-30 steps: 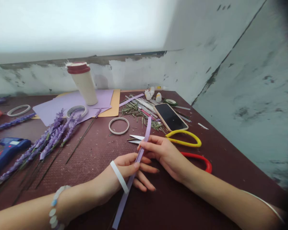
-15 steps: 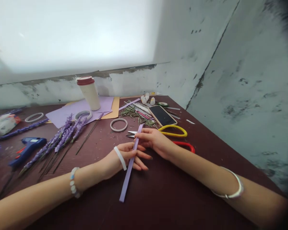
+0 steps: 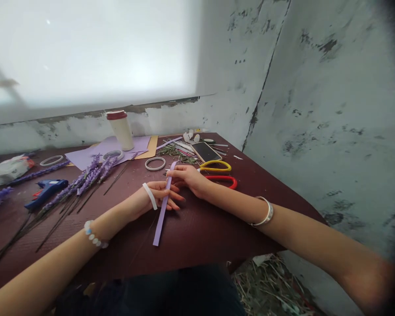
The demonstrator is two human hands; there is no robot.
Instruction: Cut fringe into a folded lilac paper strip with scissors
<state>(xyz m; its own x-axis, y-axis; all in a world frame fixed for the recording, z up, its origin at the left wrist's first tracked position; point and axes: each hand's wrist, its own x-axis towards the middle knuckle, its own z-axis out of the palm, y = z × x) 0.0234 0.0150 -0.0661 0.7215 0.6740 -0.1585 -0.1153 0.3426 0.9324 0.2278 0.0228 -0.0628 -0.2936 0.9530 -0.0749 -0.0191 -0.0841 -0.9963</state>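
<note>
A narrow purple paper strip (image 3: pixel 160 223) runs through both hands, its lower end hanging toward me over the table. My left hand (image 3: pixel 151 197) pinches it around the middle between thumb and fingers; the other fingers stretch out to the right. A white band loops over that palm. At the strip's upper end, my right hand (image 3: pixel 187 177) grips it between thumb and fingertips. Just beyond my right hand lie scissors with one yellow and one red handle (image 3: pixel 222 179), their blades mostly hidden by the hand. A roll of tape (image 3: pixel 155 164) rests behind the strip.
Purple flower stems (image 3: pixel 88 175) and a blue glue gun (image 3: pixel 48 193) lie on the left. Behind stand a lidded paper cup (image 3: pixel 122 134) and purple sheets (image 3: pixel 82 157). A phone (image 3: pixel 206 152) and green stem clippings (image 3: pixel 174 152) are at the back right. The table's edge (image 3: pixel 197 259) is near me.
The view has tilted down and shifted, bringing the near table edge and floor into sight. Both hands keep nearly the same hold on the purple strip.
</note>
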